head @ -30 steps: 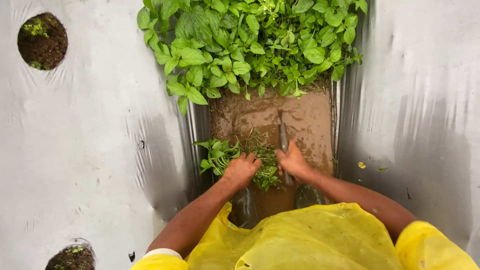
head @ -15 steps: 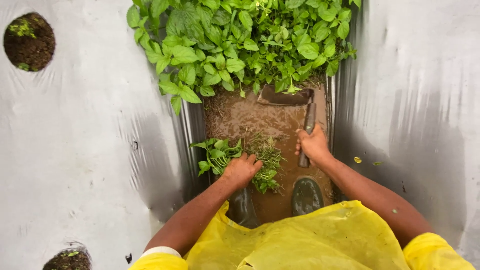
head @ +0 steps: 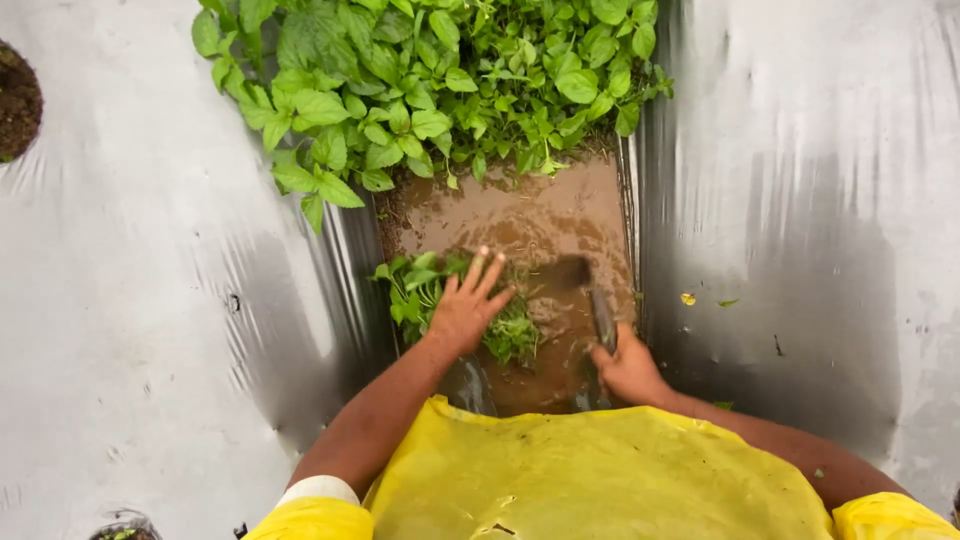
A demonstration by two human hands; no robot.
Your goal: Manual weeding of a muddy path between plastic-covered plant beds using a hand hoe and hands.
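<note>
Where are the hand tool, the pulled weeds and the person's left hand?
Hand tool (head: 598, 305), head view, on its shaft.
Pulled weeds (head: 415, 285), head view, on the leaves.
Left hand (head: 466, 312), head view, on its back.

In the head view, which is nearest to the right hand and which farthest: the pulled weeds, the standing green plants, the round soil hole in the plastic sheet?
From the right hand:
1. Pulled weeds, just left, under the left hand.
2. Standing green plants, ahead across the muddy furrow.
3. Soil hole, far left edge.

muddy furrow (head: 520, 215) between silver plastic sheets (head: 130, 300) — leafy weeds (head: 430, 90) and cut greens (head: 420, 290) on it.
</note>
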